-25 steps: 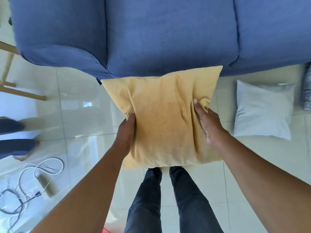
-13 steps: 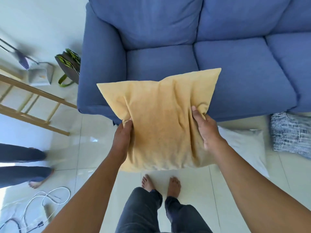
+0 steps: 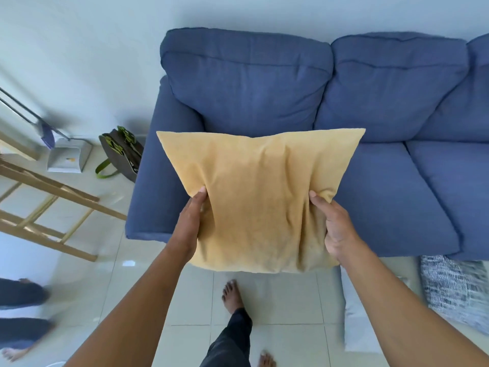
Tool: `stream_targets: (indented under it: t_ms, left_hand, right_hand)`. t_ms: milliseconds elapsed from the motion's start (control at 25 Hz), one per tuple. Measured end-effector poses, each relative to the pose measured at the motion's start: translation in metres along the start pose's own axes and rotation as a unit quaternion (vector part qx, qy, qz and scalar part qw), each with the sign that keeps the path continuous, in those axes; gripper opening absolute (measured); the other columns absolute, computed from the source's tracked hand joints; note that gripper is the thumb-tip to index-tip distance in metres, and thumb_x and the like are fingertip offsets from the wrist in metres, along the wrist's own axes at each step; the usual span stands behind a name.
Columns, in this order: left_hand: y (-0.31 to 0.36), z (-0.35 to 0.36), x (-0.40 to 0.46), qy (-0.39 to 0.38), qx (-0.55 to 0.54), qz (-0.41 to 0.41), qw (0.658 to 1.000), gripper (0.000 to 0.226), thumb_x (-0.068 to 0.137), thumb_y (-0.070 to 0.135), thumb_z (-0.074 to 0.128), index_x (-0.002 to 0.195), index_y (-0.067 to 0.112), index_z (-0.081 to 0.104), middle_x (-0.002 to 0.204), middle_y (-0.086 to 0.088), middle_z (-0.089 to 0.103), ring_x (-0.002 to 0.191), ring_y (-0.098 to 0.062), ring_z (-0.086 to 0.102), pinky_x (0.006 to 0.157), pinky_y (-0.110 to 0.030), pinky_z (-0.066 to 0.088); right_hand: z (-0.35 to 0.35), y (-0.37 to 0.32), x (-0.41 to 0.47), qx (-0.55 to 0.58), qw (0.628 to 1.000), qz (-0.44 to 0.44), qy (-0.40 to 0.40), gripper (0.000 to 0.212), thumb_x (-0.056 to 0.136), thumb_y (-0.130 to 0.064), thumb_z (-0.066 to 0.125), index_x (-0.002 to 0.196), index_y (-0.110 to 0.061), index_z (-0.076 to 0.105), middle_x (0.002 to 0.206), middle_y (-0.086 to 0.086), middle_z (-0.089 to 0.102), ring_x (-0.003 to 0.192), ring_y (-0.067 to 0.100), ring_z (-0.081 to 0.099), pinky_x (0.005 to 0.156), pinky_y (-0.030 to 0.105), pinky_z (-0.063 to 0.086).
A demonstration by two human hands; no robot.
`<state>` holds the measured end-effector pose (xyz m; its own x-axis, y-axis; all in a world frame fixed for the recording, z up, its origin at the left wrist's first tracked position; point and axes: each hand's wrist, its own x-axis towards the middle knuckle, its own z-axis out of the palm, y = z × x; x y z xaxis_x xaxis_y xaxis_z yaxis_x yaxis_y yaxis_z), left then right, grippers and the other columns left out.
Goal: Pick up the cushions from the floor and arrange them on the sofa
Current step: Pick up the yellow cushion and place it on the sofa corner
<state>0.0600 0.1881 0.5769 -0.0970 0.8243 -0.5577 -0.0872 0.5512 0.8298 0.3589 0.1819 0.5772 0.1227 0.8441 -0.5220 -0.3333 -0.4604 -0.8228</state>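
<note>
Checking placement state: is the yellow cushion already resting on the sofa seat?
No: the yellow cushion is held in the air by the left hand and right hand, in front of the sofa.

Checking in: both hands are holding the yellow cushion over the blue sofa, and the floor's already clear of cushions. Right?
Not quite. In the head view both hands, left hand and right hand, hold the yellow cushion over the blue sofa, but a white cushion and a patterned cushion remain on the floor.
</note>
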Motion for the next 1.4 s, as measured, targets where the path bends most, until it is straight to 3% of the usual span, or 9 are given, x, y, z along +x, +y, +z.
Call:
stream_targets:
  t_ms: [120, 240, 400, 600, 800, 1080, 1160, 1320, 1400]
  left_hand:
    - [0.029, -0.004, 0.032, -0.031, -0.003, -0.011, 0.999, 0.048, 0.093, 0.065, 0.06, 0.129, 0.036, 0.07, 0.123, 0.016, 0.077, 0.122, -0.01, 0.068, 0.104, -0.039, 0.049]
    - [0.061, -0.003, 0.07, -0.044, 0.002, -0.018, 0.999, 0.04, 0.098, 0.054, 0.059, 0.128, 0.031, 0.069, 0.117, 0.017, 0.079, 0.115, -0.009, 0.069, 0.093, -0.035, 0.051]
    - [0.092, -0.001, 0.108, -0.055, 0.028, 0.002, 0.998, 0.057, 0.082, 0.056, 0.065, 0.131, 0.027, 0.071, 0.124, 0.01, 0.077, 0.124, -0.019, 0.066, 0.108, -0.044, 0.047]
    - [0.126, 0.018, 0.159, -0.031, 0.005, 0.009, 0.999, 0.057, 0.071, 0.044, 0.07, 0.128, 0.035, 0.07, 0.124, 0.012, 0.077, 0.126, -0.02, 0.063, 0.111, -0.048, 0.046]
    - [0.151, 0.041, 0.222, -0.007, -0.003, -0.013, 1.0, 0.056, 0.074, 0.029, 0.07, 0.13, 0.033, 0.067, 0.128, 0.005, 0.075, 0.127, -0.028, 0.062, 0.108, -0.051, 0.047]
    - [0.155, 0.057, 0.301, 0.035, -0.015, -0.036, 0.999, 0.06, 0.068, 0.013, 0.069, 0.128, 0.023, 0.068, 0.122, -0.003, 0.078, 0.117, -0.03, 0.069, 0.092, -0.042, 0.056]
    - [0.16, 0.059, 0.325, 0.027, -0.001, -0.037, 0.999, 0.06, 0.068, 0.013, 0.071, 0.128, 0.023, 0.068, 0.122, -0.002, 0.078, 0.117, -0.029, 0.069, 0.094, -0.043, 0.055]
    - [0.161, 0.055, 0.379, 0.014, 0.023, -0.038, 0.999, 0.05, 0.081, 0.006, 0.073, 0.128, 0.023, 0.069, 0.123, 0.001, 0.078, 0.116, -0.025, 0.07, 0.1, -0.045, 0.055]
    - [0.159, 0.051, 0.402, -0.004, 0.043, -0.054, 0.998, 0.054, 0.084, 0.005, 0.072, 0.133, 0.025, 0.064, 0.128, 0.002, 0.075, 0.121, -0.025, 0.068, 0.102, -0.046, 0.053]
  right_hand:
    - [0.017, -0.023, 0.035, 0.026, 1.0, -0.01, -0.003, 0.103, 0.043, -0.062, 0.1, 0.132, -0.018, 0.073, 0.131, 0.0, 0.078, 0.129, 0.023, 0.069, 0.121, 0.052, 0.043]
    - [0.03, -0.048, 0.064, 0.04, 0.999, -0.019, 0.01, 0.09, 0.058, -0.07, 0.093, 0.134, -0.025, 0.073, 0.135, -0.007, 0.076, 0.134, 0.02, 0.064, 0.124, 0.052, 0.038]
    - [0.039, -0.079, 0.098, 0.059, 0.998, -0.012, -0.005, 0.073, 0.081, -0.064, 0.08, 0.141, -0.025, 0.067, 0.136, -0.006, 0.075, 0.132, 0.019, 0.067, 0.119, 0.052, 0.044]
    - [0.05, -0.115, 0.162, 0.049, 0.999, -0.018, -0.005, 0.092, 0.065, -0.067, 0.09, 0.144, -0.027, 0.063, 0.136, -0.008, 0.075, 0.131, 0.018, 0.067, 0.118, 0.052, 0.045]
    - [0.053, -0.143, 0.232, 0.045, 0.999, 0.005, 0.007, 0.069, 0.073, -0.048, 0.087, 0.135, -0.025, 0.068, 0.126, -0.008, 0.08, 0.125, 0.018, 0.07, 0.116, 0.05, 0.048]
    - [0.059, -0.143, 0.321, 0.031, 0.998, 0.04, 0.025, 0.058, 0.079, -0.033, 0.087, 0.133, -0.021, 0.07, 0.127, -0.004, 0.08, 0.125, 0.02, 0.071, 0.118, 0.051, 0.047]
    - [0.062, -0.142, 0.346, 0.034, 0.998, 0.035, 0.039, 0.064, 0.074, -0.034, 0.089, 0.133, -0.02, 0.07, 0.128, -0.004, 0.079, 0.127, 0.021, 0.069, 0.119, 0.05, 0.045]
    - [0.066, -0.139, 0.391, -0.002, 0.996, 0.046, 0.072, 0.043, 0.086, -0.029, 0.085, 0.127, -0.023, 0.072, 0.125, -0.004, 0.079, 0.124, 0.02, 0.07, 0.116, 0.049, 0.048]
    - [0.065, -0.135, 0.409, -0.053, 0.992, 0.07, 0.089, 0.044, 0.087, -0.031, 0.085, 0.127, -0.024, 0.067, 0.12, -0.01, 0.075, 0.124, 0.02, 0.064, 0.112, 0.049, 0.046]
